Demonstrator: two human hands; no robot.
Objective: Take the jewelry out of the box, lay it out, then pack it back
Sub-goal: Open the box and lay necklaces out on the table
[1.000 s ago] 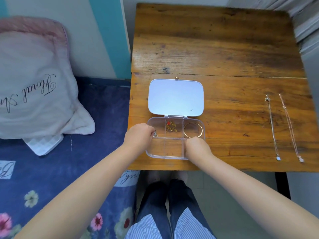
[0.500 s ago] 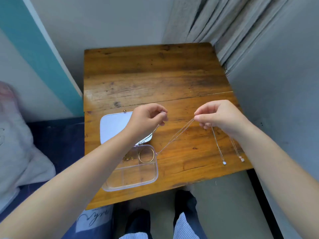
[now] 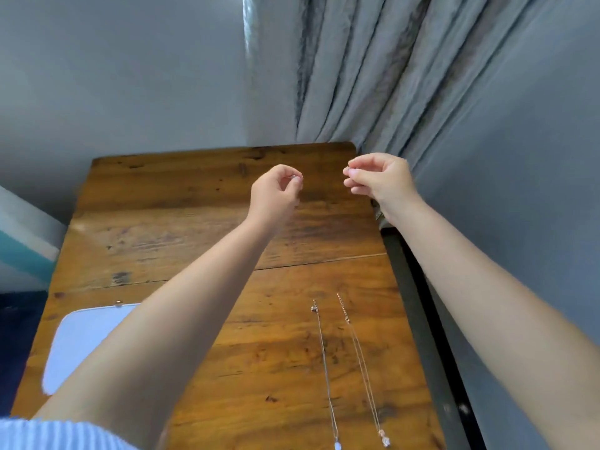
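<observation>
Nearest the camera there's a blue-and-white striped sleeve or top (image 3: 65, 436) at the bottom edge. Just past it, on the worn brown wooden counter (image 3: 194, 222), is the white lid of the open jewelry box (image 3: 87, 342), mostly hidden by the left forearm, so I can't see the compartments. To the right, two thin chain necklaces are already laid out side by side: the silver one (image 3: 324, 368) and the rose-gold one (image 3: 360, 365). Both run lengthwise front to back, clasps pointing away and pendants toward the near edge.

Further out, the left hand (image 3: 274, 196) and right hand (image 3: 380, 180) are raised over the far end of the counter, a bit apart, each pinched shut on something tiny and shiny. Probably the ends of a third chain, but it's too fine to make out.

Looks like the laying-out step. Next I'd guess it gets lowered straight, parallel to the other two, without tangling.
</observation>
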